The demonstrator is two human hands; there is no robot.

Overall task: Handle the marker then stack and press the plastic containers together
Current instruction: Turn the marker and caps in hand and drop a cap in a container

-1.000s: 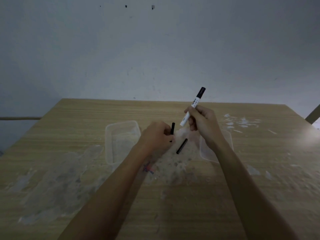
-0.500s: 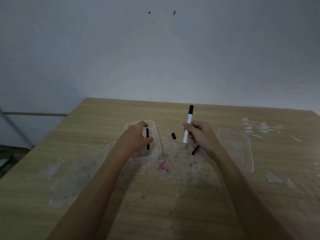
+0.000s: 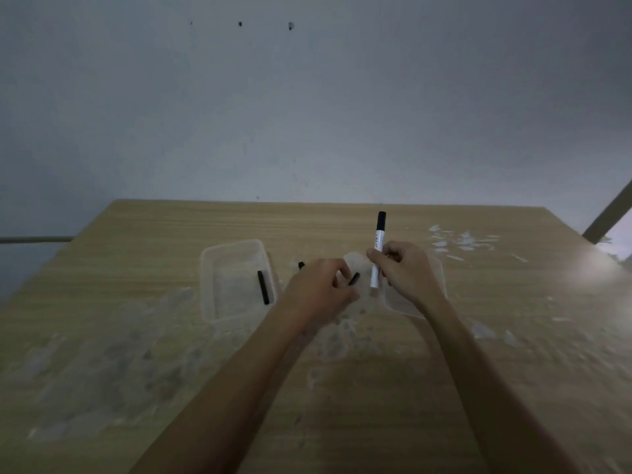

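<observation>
My right hand (image 3: pixel 403 271) grips a white marker (image 3: pixel 377 248) with a black cap, held nearly upright. My left hand (image 3: pixel 318 289) has curled fingers at a short black piece (image 3: pixel 354 278) just left of the marker; whether it grips the piece is unclear. A clear plastic container (image 3: pixel 206 285) sits on the table to the left with a black stick (image 3: pixel 263 287) lying inside it. A second clear container (image 3: pixel 442 273) lies mostly hidden under my right hand. A small black cap (image 3: pixel 301 265) rests on the table between the container and my left hand.
The wooden table (image 3: pixel 136 336) is smeared with pale stains and has white flecks (image 3: pixel 461 241) at the back right. A grey wall stands right behind the table's far edge.
My left hand let go of the black stick, which now lies in the left container, and moved right to the black piece beside the marker. The right hand still holds the marker upright.
</observation>
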